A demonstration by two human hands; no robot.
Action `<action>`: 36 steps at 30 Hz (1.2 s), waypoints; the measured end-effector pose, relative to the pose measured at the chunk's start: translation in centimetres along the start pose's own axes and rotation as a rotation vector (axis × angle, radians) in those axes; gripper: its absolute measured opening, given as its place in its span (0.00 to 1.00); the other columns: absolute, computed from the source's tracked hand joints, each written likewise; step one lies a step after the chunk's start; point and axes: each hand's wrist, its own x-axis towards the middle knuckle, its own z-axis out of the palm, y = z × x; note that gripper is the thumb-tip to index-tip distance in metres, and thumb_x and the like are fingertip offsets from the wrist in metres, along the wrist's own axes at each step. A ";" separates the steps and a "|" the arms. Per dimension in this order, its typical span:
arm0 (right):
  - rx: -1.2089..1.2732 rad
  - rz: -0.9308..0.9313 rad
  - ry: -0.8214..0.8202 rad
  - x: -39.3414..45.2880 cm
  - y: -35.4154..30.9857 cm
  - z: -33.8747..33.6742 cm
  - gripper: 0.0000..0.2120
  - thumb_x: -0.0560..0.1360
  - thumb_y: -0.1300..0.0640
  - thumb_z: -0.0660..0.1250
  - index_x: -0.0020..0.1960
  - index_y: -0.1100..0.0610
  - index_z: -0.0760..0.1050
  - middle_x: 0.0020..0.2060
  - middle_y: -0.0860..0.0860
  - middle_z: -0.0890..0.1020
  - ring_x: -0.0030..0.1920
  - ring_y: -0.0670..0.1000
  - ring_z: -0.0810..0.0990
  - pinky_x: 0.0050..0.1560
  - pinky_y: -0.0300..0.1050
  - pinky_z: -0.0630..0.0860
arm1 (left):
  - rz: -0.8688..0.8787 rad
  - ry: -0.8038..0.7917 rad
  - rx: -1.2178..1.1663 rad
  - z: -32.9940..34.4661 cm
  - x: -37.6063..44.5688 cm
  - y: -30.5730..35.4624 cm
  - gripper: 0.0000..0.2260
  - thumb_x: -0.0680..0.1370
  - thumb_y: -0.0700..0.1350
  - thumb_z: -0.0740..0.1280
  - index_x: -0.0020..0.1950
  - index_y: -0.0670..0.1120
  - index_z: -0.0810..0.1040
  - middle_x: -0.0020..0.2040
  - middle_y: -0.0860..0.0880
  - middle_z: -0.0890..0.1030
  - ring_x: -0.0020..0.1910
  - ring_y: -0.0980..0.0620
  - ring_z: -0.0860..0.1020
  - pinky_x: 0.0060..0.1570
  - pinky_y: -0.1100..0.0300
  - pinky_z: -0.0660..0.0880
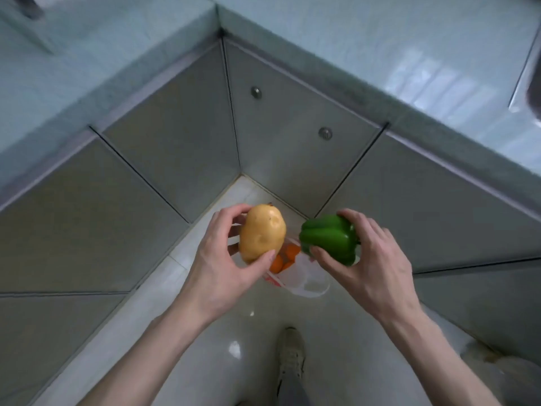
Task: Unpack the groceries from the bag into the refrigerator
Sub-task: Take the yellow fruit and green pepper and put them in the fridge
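Observation:
My left hand (pixel 218 266) grips a yellow-brown potato (pixel 262 231), held upright above the floor. My right hand (pixel 371 259) holds a green bell pepper (pixel 329 237) beside it, a small gap between the two. Below them on the pale floor lies a white plastic bag (pixel 304 281) with red print, open, with orange carrots (pixel 282 257) showing inside. The refrigerator is not in view.
Grey cabinet doors (pixel 181 142) with round metal knobs (pixel 256 92) meet in a corner behind the bag, under a pale blue-green countertop (pixel 351 45). My shoe (pixel 291 356) stands on the glossy floor near the bottom.

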 end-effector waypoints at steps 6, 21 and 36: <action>0.112 -0.026 -0.061 -2.8 -9.0 -12.2 0.38 0.68 0.27 0.70 0.73 0.36 0.63 0.62 0.40 0.74 0.56 0.49 0.80 0.50 0.53 0.80 | -0.007 0.122 -0.100 -8.2 -5.5 11.2 0.30 0.68 0.49 0.81 0.65 0.61 0.70 0.60 0.60 0.77 0.57 0.57 0.80 0.54 0.56 0.82; 0.346 -0.358 -0.056 -5.9 -25.4 -27.2 0.30 0.66 0.30 0.74 0.61 0.40 0.67 0.52 0.37 0.75 0.49 0.44 0.78 0.48 0.45 0.76 | 0.030 0.515 -0.167 -19.6 -19.1 27.5 0.28 0.74 0.45 0.77 0.71 0.58 0.72 0.64 0.62 0.77 0.62 0.58 0.77 0.56 0.67 0.76; 0.668 -0.815 -0.444 -10.0 -37.8 -24.8 0.30 0.67 0.31 0.73 0.65 0.39 0.70 0.60 0.36 0.75 0.60 0.37 0.75 0.56 0.40 0.73 | 0.024 1.087 -0.244 -22.4 -32.5 30.8 0.22 0.79 0.41 0.70 0.71 0.54 0.70 0.62 0.58 0.75 0.61 0.56 0.76 0.53 0.63 0.78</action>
